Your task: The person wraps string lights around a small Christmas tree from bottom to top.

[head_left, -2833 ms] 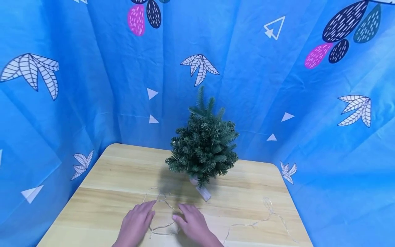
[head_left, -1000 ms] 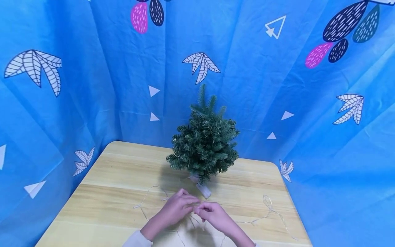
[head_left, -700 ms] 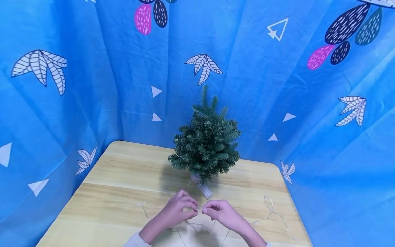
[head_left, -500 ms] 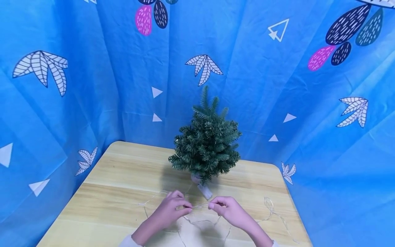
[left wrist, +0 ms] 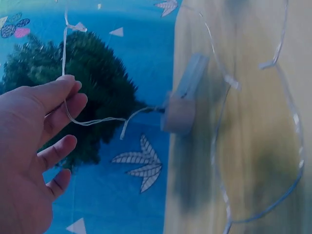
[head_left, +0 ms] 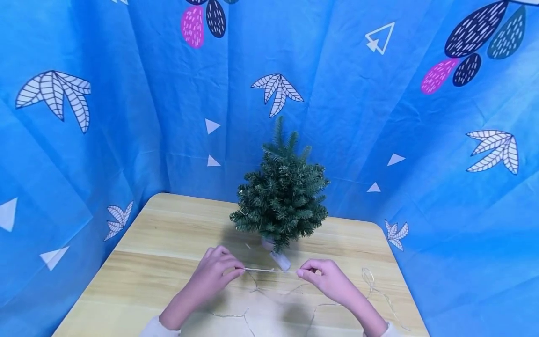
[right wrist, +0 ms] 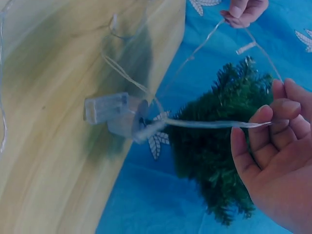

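- Above the near part of the table (head_left: pixel 139 276), a thin wire string (head_left: pixel 258 269) with small stubs (left wrist: pixel 123 129), likely a light string, runs almost level from the left hand (head_left: pixel 212 271) to the right hand (head_left: pixel 328 279), just in front of the tree (head_left: pixel 282 196) as the head view sees it.
- Below that stretch shows a slack part of it, hanging or lying, I cannot tell which; more loose wire lies toward the near edge and off to the right, seeming to pass beneath the right forearm (head_left: pixel 360 304).
- The likeliest trouble from here seems a tangle: crossed strands pulled tight could draw into a knot, or the stubs could hook one another.
- A hard tug might also drag wire against the pale block (head_left: pixel 280 261) at the tree's foot.
- Held so near the fingertips, the wire could slip free if jerked.
- The left hand pinches it between thumb and finger; its last two fingers stand free, loosely bent.
- The right hand pinches it too, with doubled-looking strands leading out of its grip in the right wrist view.
- Both hands are well apart from each other; behind the tree hangs a blue printed backdrop (head_left: pixel 345 117).
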`<state>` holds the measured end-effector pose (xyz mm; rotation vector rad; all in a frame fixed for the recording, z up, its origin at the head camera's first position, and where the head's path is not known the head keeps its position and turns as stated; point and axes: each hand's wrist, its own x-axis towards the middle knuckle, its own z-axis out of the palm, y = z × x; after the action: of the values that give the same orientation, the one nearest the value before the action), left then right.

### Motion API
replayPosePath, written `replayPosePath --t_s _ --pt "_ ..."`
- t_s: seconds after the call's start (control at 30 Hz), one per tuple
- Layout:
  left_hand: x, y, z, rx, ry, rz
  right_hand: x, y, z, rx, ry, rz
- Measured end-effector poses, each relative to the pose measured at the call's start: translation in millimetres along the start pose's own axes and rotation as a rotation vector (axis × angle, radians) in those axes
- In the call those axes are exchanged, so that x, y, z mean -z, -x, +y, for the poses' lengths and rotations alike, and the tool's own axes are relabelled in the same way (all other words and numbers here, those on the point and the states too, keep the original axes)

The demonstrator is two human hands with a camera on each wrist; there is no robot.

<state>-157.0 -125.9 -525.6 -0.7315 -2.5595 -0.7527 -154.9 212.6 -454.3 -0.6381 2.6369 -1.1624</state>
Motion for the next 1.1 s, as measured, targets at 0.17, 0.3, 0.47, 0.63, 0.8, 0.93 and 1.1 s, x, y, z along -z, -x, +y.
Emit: replayPosePath --t_s 0.17,0.3,0.47,0.63,0.8,0.93,1.1 --pt "8.6 -5.6 -13.0 0.018 -0.031 0.076 14.3 -0.3 0.8 0.007 0.021 0.005" --pt "13.5 -7.3 -23.1 0.069 0.018 0.159 26.7 2.1 0.2 0.003 0.028 0.032" --pt "15.6 -11.4 -32.1 0.119 0.064 0.261 36.4 4.7 -3.0 -0.006 0.025 0.074" --pt "15.6 -18.0 -38.9 0.102 0.06 0.336 36.5 3.4 -6.0 0.055 0.073 0.129" --pt "17.8 -27.7 -44.6 0.121 0.034 0.399 36.6 0.3 -14.9 0.141 0.055 0.208" --pt "21.7 -37.3 -46.9 0.178 0.023 0.422 39.5 -1.3 -22.1 0.205 0.059 0.268" --pt "25.0 -50.2 -47.1 0.217 0.03 0.423 44.5 -2.1 -27.2 0.212 0.05 0.32"
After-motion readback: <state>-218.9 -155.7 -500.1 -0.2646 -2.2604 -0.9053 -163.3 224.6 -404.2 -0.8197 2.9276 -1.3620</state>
